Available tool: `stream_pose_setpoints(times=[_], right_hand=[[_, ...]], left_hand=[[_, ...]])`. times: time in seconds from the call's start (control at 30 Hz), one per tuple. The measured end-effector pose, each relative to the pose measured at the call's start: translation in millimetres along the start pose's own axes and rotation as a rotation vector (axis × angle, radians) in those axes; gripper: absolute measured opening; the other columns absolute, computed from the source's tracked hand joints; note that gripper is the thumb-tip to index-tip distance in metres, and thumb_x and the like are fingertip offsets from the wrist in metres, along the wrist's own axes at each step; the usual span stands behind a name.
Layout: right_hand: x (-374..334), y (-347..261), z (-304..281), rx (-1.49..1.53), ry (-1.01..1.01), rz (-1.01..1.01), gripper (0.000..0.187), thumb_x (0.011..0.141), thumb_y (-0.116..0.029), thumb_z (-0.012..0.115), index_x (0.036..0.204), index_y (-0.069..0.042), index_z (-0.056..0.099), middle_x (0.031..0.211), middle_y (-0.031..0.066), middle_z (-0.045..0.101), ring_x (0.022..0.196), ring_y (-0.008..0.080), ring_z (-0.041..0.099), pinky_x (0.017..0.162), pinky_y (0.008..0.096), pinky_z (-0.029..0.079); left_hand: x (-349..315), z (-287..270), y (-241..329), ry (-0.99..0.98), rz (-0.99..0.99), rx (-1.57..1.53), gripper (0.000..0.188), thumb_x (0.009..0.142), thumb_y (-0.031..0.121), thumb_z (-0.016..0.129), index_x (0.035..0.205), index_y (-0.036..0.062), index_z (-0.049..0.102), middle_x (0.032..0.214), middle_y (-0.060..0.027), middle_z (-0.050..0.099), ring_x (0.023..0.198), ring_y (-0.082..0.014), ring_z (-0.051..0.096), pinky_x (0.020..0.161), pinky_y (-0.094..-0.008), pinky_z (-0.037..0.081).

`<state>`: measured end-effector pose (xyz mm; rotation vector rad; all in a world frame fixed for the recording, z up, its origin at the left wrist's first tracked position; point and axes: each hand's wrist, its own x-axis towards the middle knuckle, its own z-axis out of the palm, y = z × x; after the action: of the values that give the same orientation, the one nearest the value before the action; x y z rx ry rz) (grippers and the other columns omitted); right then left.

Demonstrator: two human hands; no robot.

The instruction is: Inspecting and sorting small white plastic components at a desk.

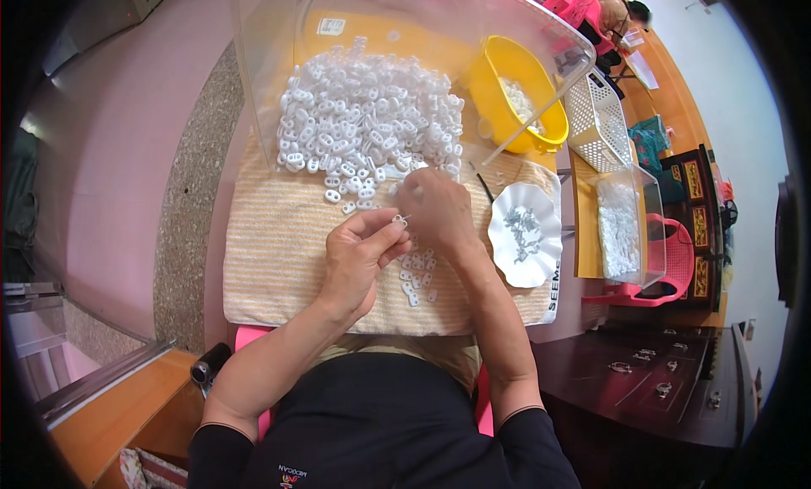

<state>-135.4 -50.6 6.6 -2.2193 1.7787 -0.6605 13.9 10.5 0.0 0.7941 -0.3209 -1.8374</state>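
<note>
My left hand (359, 252) is closed, pinching a small white plastic piece (400, 222) with a thin pin-like part sticking out, between thumb and fingertips. Close beside it, my right hand (435, 206) is smeared by motion at the near edge of a heap of white two-holed plastic pieces (363, 109); what its fingers hold does not show. Smaller flat white pieces (414, 282) lie on the striped towel (270, 269) between my forearms. To the right of my right hand, a white scalloped dish (545, 214) holds small grey metal parts.
A clear plastic bin (253, 83) surrounds the heap. Inside stands a yellow tub (557, 125) with white pieces. A thin black stick (483, 183) lies near the dish. Farther right are a white perforated basket (596, 121), a clear box (650, 227) of white pieces and a pink chair (680, 256).
</note>
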Motion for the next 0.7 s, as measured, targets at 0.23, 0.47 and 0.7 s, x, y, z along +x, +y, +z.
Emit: stream_pose_setpoints(times=[0.23,0.47,0.7], right_hand=[[-15,23,-2,-0.093,-0.034,-0.101,0.017,0.079,-0.025,0.061,0.078,-0.008,0.063,0.078,0.0103,0.063,0.079,0.0317,0.062,0.068,0.0426,0.049],[-29,20,-17,-0.066,-0.027,-0.141,0.008,0.080,-0.018,0.059,0.077,-0.011,0.061,0.075,0.0071,0.060,0.077,0.0287,0.061,0.067,0.0417,0.048],[-29,15,-21,-0.096,-0.106,-0.142,0.007,0.081,-0.019,0.059,0.084,-0.013,0.061,0.081,0.0078,0.060,0.084,0.0286,0.060,0.071,0.0411,0.048]], left_hand=[[1,1,1,0.004,-0.012,0.016,0.019,0.088,0.000,0.063,0.106,-0.0004,0.060,0.090,-0.0065,0.064,0.081,-0.0143,0.064,0.078,-0.0292,0.057],[0,1,1,-0.015,-0.015,0.033,0.018,0.089,0.000,0.063,0.106,-0.0007,0.060,0.090,-0.0063,0.064,0.081,-0.0146,0.064,0.079,-0.0299,0.057],[0,1,-1,-0.011,-0.020,0.036,0.016,0.089,0.000,0.062,0.104,0.0003,0.061,0.090,-0.0063,0.064,0.082,-0.0148,0.065,0.079,-0.0301,0.057]])
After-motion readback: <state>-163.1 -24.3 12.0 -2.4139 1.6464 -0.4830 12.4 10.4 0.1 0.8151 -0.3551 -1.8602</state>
